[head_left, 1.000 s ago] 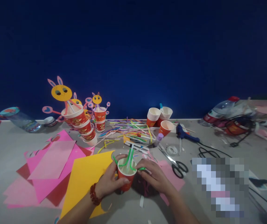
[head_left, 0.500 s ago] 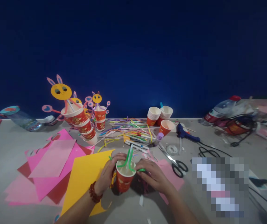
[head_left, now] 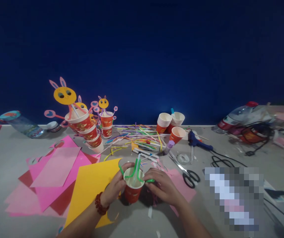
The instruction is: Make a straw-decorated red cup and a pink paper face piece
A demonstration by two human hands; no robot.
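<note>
A red paper cup (head_left: 133,194) with a white rim stands upright on the table before me. Green straws (head_left: 135,170) and a pale straw rise from inside it. More green pieces reach outward over the rim on both sides. My left hand (head_left: 115,187) closes round the cup's left side, with the left green straw (head_left: 121,170) between its thumb and fingers. On the other side, my right hand (head_left: 164,185) pinches the green straw end (head_left: 150,180) close to the rim. Its fingertips are partly hidden.
Yellow card (head_left: 92,185) and pink paper (head_left: 55,167) lie left. Decorated cup figures (head_left: 89,134) stand behind them. Many straws (head_left: 137,132) lie at the back, near stacked cups (head_left: 163,122). Scissors (head_left: 190,178), a tape roll (head_left: 183,158) and a blue glue gun (head_left: 198,142) sit right.
The left green straw now points up more steeply beside my left hand, whose fingers have shifted slightly. My right hand stays at the rim on its green straw end.
</note>
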